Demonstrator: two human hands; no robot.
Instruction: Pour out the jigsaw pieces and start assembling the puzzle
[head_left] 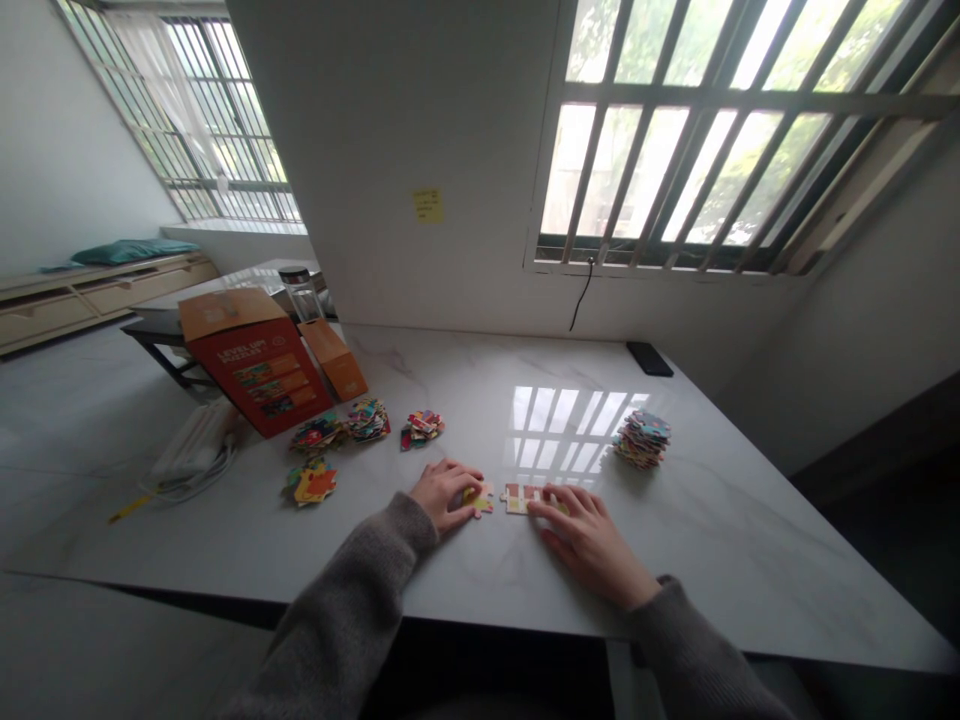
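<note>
My left hand [445, 493] has its fingers curled over a yellow and pink puzzle piece [484, 497] lying flat on the table. Just right of it lies a reddish-brown and yellow puzzle piece [517, 499], partly covered by the fingers of my right hand [583, 527]. A narrow gap separates the two pieces, with knobs showing on the facing edges. Both hands rest low on the white marbled table [480, 590]. Whether more pieces lie under the right fingers is hidden.
Several piles of puzzle pieces [369, 420] lie to the left, and a taller stack [643, 438] stands at right. A red puzzle box [270, 370], a small orange box [335, 360] and a white power strip [196, 440] are at far left. A black phone [649, 359] lies at the back.
</note>
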